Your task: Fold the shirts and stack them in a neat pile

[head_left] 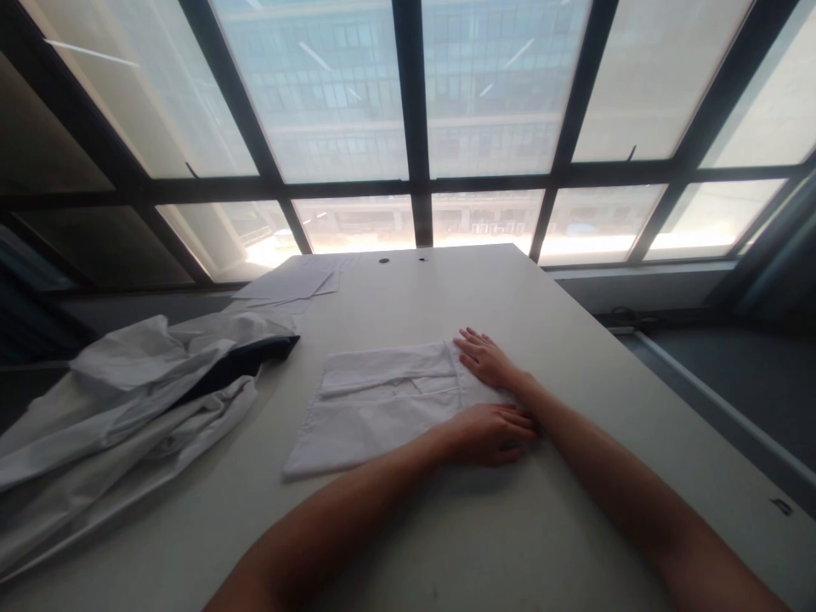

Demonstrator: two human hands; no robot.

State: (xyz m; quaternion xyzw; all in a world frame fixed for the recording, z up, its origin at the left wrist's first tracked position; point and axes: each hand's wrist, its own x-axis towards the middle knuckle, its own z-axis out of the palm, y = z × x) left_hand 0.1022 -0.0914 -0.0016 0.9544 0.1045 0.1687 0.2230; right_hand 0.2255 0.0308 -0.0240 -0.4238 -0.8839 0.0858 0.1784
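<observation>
A folded white garment (376, 404) lies flat in the middle of the pale table (574, 357). My left hand (490, 433) rests palm down on its near right corner, fingers stretched out together and pointing right. My right hand (488, 357) lies flat on the garment's far right edge, fingers extended toward the left. Neither hand grips the cloth; both press on it.
A heap of crumpled white cloth with a dark piece (133, 391) covers the table's left side. Loose paper sheets (290, 285) lie at the far left corner. Two small dark holes (383, 260) sit near the far edge. Large windows (408, 127) stand behind the table.
</observation>
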